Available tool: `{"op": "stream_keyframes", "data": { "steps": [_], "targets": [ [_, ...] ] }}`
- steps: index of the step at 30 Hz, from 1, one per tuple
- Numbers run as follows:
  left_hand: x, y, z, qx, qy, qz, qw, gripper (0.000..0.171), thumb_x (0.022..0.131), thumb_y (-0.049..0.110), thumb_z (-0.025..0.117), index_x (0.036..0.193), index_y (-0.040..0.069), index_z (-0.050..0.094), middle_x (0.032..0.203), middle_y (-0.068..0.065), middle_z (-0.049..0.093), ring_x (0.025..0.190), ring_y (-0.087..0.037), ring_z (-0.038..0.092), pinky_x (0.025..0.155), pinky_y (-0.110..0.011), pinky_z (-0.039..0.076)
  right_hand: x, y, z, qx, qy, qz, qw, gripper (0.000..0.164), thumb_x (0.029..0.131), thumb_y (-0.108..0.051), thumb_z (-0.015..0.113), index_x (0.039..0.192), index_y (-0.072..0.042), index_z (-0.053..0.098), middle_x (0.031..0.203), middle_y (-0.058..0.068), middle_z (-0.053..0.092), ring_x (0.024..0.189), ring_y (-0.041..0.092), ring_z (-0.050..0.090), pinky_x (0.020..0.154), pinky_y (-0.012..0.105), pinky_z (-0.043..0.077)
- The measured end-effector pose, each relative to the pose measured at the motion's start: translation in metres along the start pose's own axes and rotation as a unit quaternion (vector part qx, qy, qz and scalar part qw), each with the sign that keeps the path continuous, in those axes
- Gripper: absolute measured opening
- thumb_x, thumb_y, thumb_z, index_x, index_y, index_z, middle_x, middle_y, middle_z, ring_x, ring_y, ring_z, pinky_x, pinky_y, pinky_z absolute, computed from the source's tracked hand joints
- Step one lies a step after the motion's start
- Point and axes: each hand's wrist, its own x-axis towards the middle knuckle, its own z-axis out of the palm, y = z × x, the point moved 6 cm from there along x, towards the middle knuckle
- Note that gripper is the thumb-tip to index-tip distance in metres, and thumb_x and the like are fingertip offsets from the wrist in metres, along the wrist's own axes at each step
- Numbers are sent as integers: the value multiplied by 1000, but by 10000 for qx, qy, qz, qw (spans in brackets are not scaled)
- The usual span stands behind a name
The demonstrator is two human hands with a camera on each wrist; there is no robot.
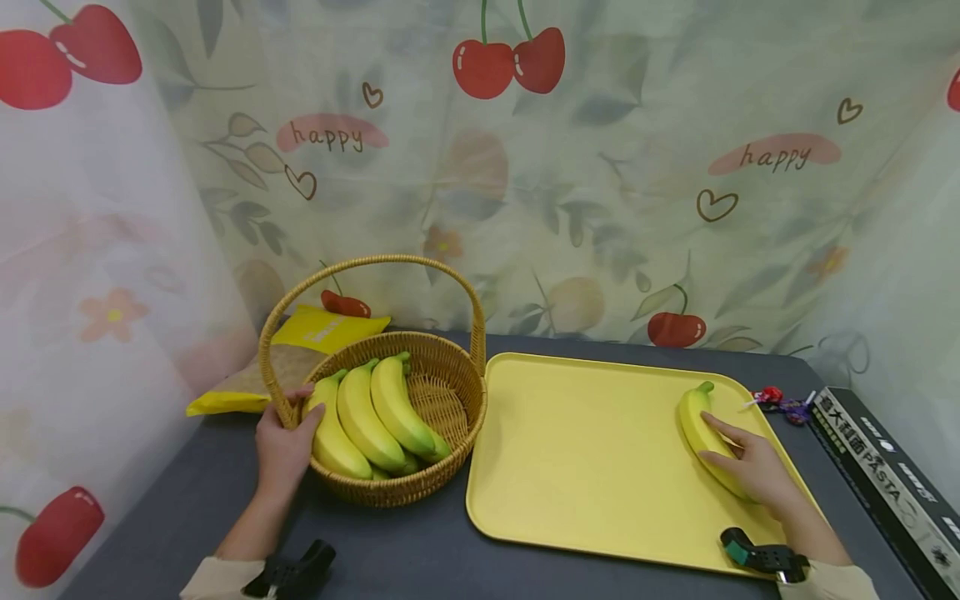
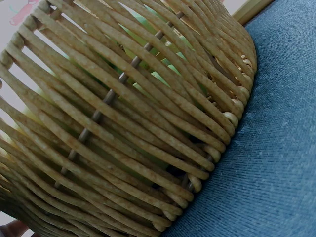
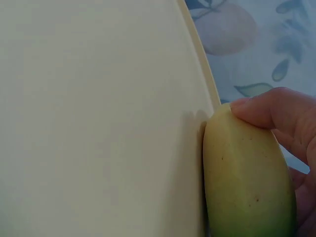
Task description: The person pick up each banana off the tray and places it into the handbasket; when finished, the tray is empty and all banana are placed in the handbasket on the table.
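Note:
A round wicker basket [image 1: 386,493] with a tall arched handle stands left of centre, holding several yellow bananas [image 1: 367,412] with greenish ends. My left hand [image 1: 288,442] grips its left rim at the foot of the handle, thumb on the near side. Close up in the left wrist view is the woven basket wall [image 2: 123,108]. On the right part of a yellow tray [image 1: 585,450] lies a single banana [image 1: 697,421]; my right hand [image 1: 757,471] holds it from the right between thumb and fingers. The right wrist view shows the thumb [image 3: 256,108] on the banana's end.
Behind the basket lies a yellow-and-brown packet [image 1: 322,329]. Small wrapped candies [image 1: 787,407] and a long black pasta box [image 1: 885,475] lie right of the tray on the dark table [image 1: 420,550]. A printed curtain [image 1: 525,192] hangs behind.

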Motion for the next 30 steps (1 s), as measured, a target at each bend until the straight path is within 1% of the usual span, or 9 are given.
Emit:
{"op": "stream_keyframes", "data": {
  "steps": [2,3,6,11,18,24,30],
  "targets": [
    [0,0,0,16,-11,-11,10000,28,84,9,66,110,-1,59,88,29,56,100,6,50,85,-3,38,0,-3,0,-63,60,-11,10000,68,87,-29,64,142,-3,34,140,37,31,127,50,33,94,45,44],
    [0,0,0,28,-13,-14,10000,28,84,9,66,110,-1,59,88,29,56,100,6,50,85,-3,38,0,-3,0,-84,71,3,9999,67,87,-28,64,142,-2,34,139,37,31,127,51,32,95,50,39],
    [0,-1,0,52,-26,-10,10000,28,84,9,66,110,-1,60,88,29,56,99,7,50,85,-3,37,-1,-5,0,-94,91,19,9999,66,86,-25,65,141,-1,36,139,38,32,127,51,32,95,52,39],
    [0,1,0,40,-10,48,10000,27,84,8,66,108,-2,60,88,29,56,99,8,50,85,-3,38,-1,-8,-1,-212,169,-30,9996,63,86,-20,64,140,-1,38,137,38,33,124,52,35,92,52,42],
    [-1,1,-1,51,0,72,10000,27,84,9,66,109,-2,59,88,29,56,99,8,50,85,-3,38,-1,-13,0,-212,145,-67,9996,63,85,-21,66,139,-1,40,136,39,35,122,53,38,88,50,46],
    [-1,0,-1,70,20,65,10000,27,84,9,66,108,-1,60,88,29,56,99,9,50,85,-3,38,0,-12,2,-215,100,-37,9997,63,84,-20,66,139,-1,40,136,38,36,122,51,40,86,46,49],
    [0,1,-1,9,-5,116,9999,27,84,9,66,108,-2,60,87,29,56,99,7,50,85,-3,38,-1,-14,-1,-188,116,-56,9997,63,85,-21,65,139,-2,40,137,37,36,122,50,41,82,40,52]
  ]
}}
